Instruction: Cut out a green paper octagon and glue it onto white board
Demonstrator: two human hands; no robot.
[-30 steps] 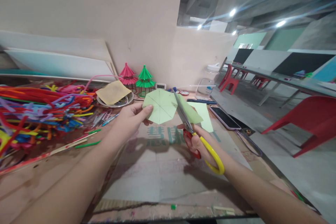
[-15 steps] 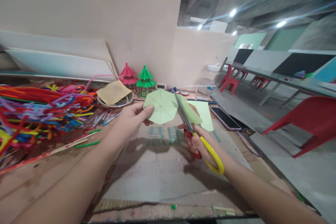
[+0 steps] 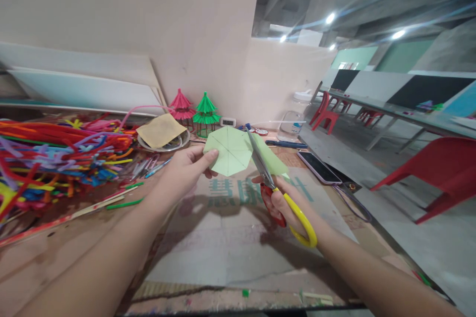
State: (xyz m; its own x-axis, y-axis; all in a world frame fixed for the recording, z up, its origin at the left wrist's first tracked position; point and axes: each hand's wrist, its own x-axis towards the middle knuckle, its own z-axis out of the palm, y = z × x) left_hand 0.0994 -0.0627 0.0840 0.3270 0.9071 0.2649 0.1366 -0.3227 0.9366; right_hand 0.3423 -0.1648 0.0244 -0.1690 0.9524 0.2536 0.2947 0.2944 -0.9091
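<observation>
My left hand point(image 3: 197, 161) pinches the left edge of a light green paper octagon point(image 3: 227, 151) between thumb and fingers. Thin dark lines cross at the octagon's middle. In my right hand point(image 3: 284, 195) is a pair of scissors point(image 3: 265, 166) with one yellow and one red handle loop. Its blades point up and away along the octagon's right edge. Right of the blades hangs a green paper offcut point(image 3: 271, 156), partly hidden by them; whether it is still joined to the octagon I cannot tell.
Pipe cleaners point(image 3: 67, 153) are heaped at the left, near a bowl point(image 3: 163, 147) with a tan sheet over it. Two small paper-like towers, pink point(image 3: 181, 104) and green point(image 3: 206, 111), stand at the back. A phone point(image 3: 319, 167) and a clear bottle point(image 3: 293, 119) are at the right.
The pale green paper lying on the table right of the scissors has gone from where it was; only a small pale corner shows under the offcut. Both hands and the scissors have barely moved.
</observation>
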